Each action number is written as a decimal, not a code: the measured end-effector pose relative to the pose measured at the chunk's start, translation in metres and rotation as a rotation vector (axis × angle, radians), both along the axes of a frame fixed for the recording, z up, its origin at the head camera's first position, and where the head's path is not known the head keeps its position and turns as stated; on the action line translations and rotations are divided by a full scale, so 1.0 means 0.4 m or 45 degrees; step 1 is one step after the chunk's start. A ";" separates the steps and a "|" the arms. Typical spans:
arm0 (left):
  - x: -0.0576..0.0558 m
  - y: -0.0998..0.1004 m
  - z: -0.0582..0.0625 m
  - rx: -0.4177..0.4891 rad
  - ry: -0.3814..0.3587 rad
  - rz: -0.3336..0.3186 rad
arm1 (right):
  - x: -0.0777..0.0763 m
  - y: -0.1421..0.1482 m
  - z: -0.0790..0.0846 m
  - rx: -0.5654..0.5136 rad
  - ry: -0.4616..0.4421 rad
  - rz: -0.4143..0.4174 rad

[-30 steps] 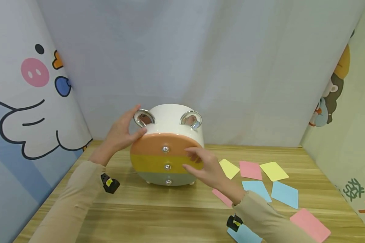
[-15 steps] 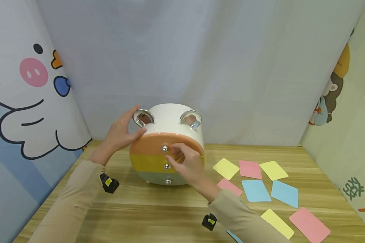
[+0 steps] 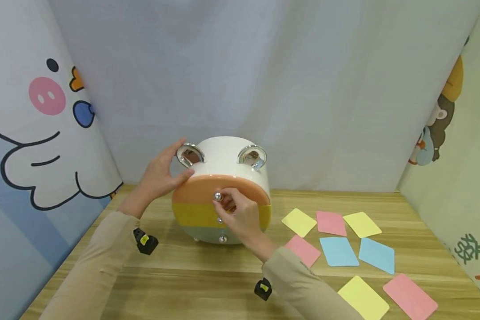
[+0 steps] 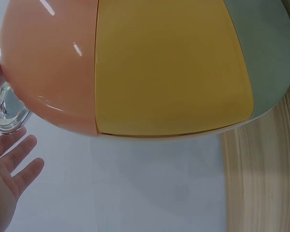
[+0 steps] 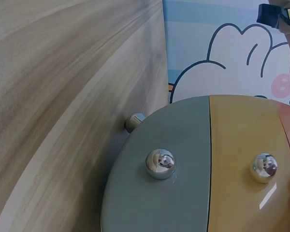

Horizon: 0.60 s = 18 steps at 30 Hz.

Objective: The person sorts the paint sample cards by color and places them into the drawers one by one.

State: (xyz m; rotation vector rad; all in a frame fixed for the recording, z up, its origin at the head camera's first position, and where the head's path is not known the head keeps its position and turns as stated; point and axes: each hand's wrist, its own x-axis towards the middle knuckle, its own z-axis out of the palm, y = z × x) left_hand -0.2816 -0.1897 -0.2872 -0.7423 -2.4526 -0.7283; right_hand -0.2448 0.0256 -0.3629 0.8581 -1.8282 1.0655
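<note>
A small round-fronted drawer cabinet [image 3: 229, 153] with a white body stands on the table. Its front has an orange drawer [image 3: 196, 189], a yellow drawer [image 4: 169, 67] and a grey-green drawer [image 5: 183, 130], each with a silver knob. My left hand [image 3: 158, 174] rests at the silver ear [image 3: 190, 155] on the cabinet's upper left. The thumb touches the front's edge; the other fingers lie fairly straight beside the ear. With thumb and forefinger, my right hand [image 3: 242, 215] pinches the top knob [image 3: 218, 196]. That hand partly covers the middle knob; the bottom knob [image 5: 160, 163] shows fully.
Several yellow, pink and blue paper cards lie to the right, among them a pink card [image 3: 304, 250] near my right forearm and a blue card [image 3: 338, 251]. A wooden table [image 3: 184, 284] carries everything. Cloth curtains [image 3: 324, 89] stand behind and at both sides.
My right hand has moved left across the cabinet's front, from beside its right edge to the top knob, and its fingers have closed in. My left hand has stayed at the ear.
</note>
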 end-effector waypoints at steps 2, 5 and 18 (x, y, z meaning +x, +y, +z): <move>0.001 0.000 0.000 0.005 -0.006 -0.001 | -0.002 -0.001 -0.001 0.008 0.022 -0.008; 0.001 0.000 0.001 0.010 -0.013 -0.003 | -0.005 -0.001 0.000 0.021 0.035 -0.029; -0.002 0.005 0.003 0.001 -0.009 0.003 | -0.009 -0.001 0.006 0.074 0.063 -0.119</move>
